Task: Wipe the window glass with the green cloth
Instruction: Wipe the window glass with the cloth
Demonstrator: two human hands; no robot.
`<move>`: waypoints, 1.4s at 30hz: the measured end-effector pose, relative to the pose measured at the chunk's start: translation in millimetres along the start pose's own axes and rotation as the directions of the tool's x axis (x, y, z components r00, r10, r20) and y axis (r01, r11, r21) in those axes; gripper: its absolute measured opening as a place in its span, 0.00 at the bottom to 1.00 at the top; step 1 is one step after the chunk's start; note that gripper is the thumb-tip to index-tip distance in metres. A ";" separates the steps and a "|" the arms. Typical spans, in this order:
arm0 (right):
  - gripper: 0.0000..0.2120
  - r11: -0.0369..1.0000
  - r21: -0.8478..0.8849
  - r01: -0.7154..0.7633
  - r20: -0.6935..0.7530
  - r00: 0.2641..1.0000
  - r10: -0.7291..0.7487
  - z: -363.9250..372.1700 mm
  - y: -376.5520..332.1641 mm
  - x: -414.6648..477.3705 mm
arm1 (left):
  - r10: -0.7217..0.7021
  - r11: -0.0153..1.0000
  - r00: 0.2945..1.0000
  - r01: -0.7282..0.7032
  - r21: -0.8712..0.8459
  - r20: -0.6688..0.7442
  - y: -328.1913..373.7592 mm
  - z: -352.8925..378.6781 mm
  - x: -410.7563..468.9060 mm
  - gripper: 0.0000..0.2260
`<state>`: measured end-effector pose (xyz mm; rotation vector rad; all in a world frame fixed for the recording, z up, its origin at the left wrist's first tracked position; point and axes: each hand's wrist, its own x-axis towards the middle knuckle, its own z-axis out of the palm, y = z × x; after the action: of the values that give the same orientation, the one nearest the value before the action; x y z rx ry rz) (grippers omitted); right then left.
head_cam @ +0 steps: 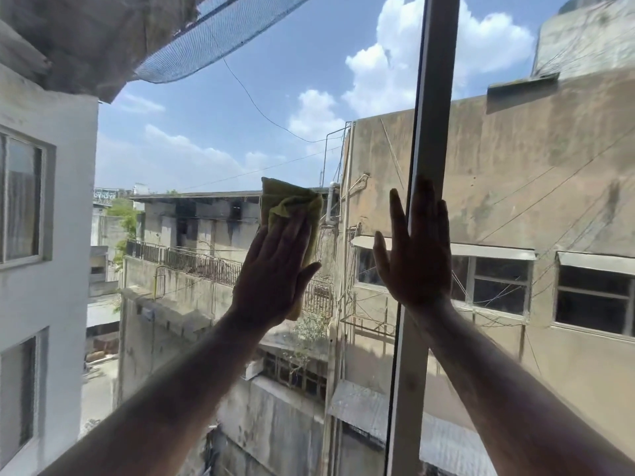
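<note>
The window glass (213, 139) fills the view left of a vertical frame bar. A crumpled green cloth (292, 204) lies flat against the glass near the centre. My left hand (275, 269) presses on the cloth with flat, extended fingers, covering its lower part. My right hand (415, 252) rests open and flat with spread fingers, across the frame bar and the glass edge, holding nothing. Both forearms reach up from the bottom corners.
The pale vertical window frame bar (436, 97) runs top to bottom right of centre, with another pane (549, 166) beyond it. Outside are concrete buildings, hanging wires, a mesh awning (206, 39) at the upper left and blue sky.
</note>
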<state>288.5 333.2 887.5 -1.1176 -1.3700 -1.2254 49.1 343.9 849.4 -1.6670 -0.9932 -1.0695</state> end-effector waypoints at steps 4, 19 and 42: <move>0.33 1.000 0.007 0.005 0.001 1.000 -0.005 -1.2 0.8 0.8 | 0.067 0.997 0.994 -0.063 0.042 -0.086 -19.0 -22.6 32.9 0.21; 0.34 1.000 0.032 -0.001 0.029 1.000 0.000 0.5 1.1 -0.6 | -0.205 0.972 0.979 0.205 0.113 -0.011 -30.9 -46.1 87.4 0.14; 0.30 0.450 0.475 -0.756 0.864 0.498 -0.077 -90.8 -46.3 -41.1 | -0.538 0.543 0.767 0.632 -0.553 0.349 1.4 -137.3 17.9 0.06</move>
<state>254.8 237.5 845.1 -1.1543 -1.8643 0.5304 25.2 216.2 897.2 -2.0184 -1.4528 -1.9551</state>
